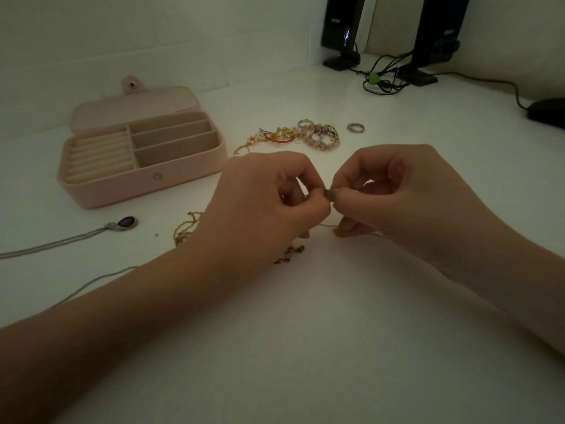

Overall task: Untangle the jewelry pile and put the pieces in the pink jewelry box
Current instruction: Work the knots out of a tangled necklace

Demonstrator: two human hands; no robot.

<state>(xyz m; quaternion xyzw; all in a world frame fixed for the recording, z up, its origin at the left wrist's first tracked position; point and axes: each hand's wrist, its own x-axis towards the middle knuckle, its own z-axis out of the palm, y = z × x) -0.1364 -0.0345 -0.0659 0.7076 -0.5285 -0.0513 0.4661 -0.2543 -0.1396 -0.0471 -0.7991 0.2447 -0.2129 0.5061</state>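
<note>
Fingers [319, 195] of left hand [263, 197] and right hand [406, 191]: curled, pinching one small grey piece [331, 194] between them, above the counter [305, 332]. Thin chain [328, 224] trails below. Gold chain [183, 229]: partly under left hand. Pendant [127, 222] on silver chain: left, on counter. Jewelry pile [302, 134]: beyond hands, beaded pieces tangled. Ring [355, 127]: just right of pile, apart. Pink box [143, 154]: open, far left of pile, compartments bare.
</note>
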